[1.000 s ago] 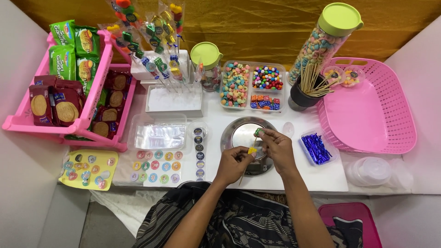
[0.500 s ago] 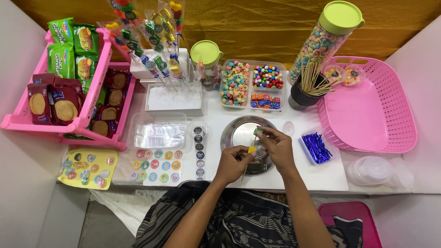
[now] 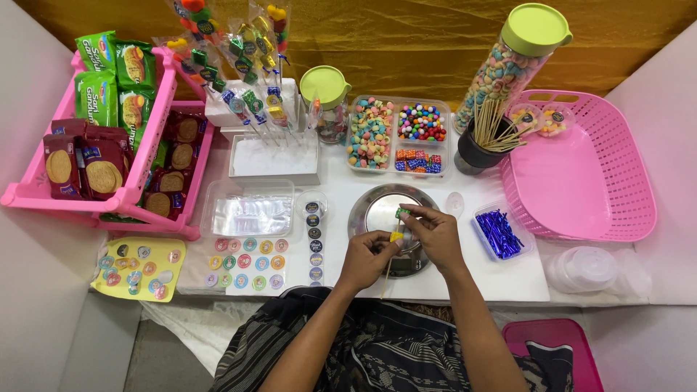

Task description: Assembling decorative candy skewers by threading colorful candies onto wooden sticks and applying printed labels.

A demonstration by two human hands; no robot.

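Over the round steel plate (image 3: pixel 377 210) on the white worktop (image 3: pixel 508 279), the left hand (image 3: pixel 367 258) pinches a thin wooden skewer (image 3: pixel 388 270) carrying a yellow candy (image 3: pixel 396 236); the right hand (image 3: pixel 434 232) grips a green candy (image 3: pixel 401 213). Best to push it on straight, gently.

White table (image 3: pixel 508 279), pink basket (image 3: pixel 624 218), trays.

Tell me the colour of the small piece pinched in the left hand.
Yellow: the small piece in the left hand, seen in the head view.
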